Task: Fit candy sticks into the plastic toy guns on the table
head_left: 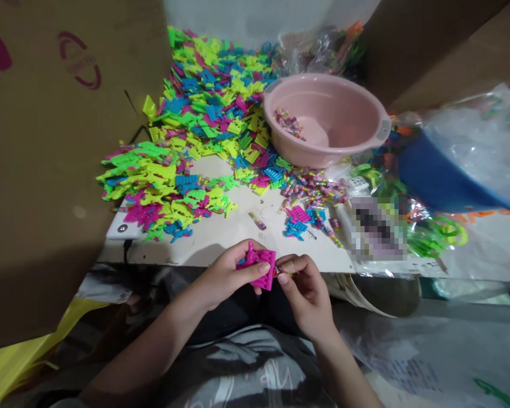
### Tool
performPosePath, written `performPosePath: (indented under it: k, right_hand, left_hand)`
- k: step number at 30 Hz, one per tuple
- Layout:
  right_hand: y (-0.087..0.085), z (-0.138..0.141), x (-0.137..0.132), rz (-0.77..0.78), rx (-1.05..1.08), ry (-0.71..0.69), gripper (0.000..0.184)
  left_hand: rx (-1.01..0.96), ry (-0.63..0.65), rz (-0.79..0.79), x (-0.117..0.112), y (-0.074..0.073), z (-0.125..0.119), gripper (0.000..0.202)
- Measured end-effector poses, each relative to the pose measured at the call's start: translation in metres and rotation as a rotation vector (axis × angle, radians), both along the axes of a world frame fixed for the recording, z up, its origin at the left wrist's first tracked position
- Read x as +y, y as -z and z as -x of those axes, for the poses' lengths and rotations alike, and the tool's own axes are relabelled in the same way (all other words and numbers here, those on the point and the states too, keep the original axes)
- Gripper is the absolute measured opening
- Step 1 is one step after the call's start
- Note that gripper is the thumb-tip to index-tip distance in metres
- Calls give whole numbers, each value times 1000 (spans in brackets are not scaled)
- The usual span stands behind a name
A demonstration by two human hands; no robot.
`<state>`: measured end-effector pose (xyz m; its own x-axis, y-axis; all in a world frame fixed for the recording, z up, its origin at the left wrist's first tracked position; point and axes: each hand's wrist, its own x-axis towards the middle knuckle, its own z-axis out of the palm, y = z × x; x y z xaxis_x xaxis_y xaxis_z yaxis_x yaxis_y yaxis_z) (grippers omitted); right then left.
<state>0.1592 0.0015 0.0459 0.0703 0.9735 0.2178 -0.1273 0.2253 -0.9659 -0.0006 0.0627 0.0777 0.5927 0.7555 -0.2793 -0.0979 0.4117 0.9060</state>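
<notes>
My left hand (233, 266) is closed around a magenta plastic toy piece (260, 274), thumb laid across its slatted face. Close by on the right, my right hand (304, 286) has thumb and forefinger pinched at the toy's right edge. A tiny coloured bit shows between those fingertips, too small and covered to name. Just beyond my hands, a small striped candy-like tube (257, 220) lies alone on the white table (221, 243). Further right rest a loose magenta piece (298, 214) and a blue piece (295, 229).
Bright plastic pieces (208, 107) are heaped at the back left. A pink basin (323, 150) holds some small tubes, and more tubes (312, 187) lie before it. Cardboard boxes (68, 170) flank the table. A blue container (442, 175) stands right. Below the edge is a bucket (382, 294).
</notes>
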Motion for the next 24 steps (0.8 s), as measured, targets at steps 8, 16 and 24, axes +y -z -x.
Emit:
performPosePath:
  k: [8,16,24]
  right_hand:
    - [11,-3,-1,-70,-308,12,13]
    - [2,-4,-6,-189,-550,115,18]
    - [-5,-3,-9,-249,-658,141,18]
  left_hand:
    - [201,12,-331,-4,8,1,11]
    - [272,12,-383,-13,6,-2,6]
    - [380,-46,-491,-23,-3,1,3]
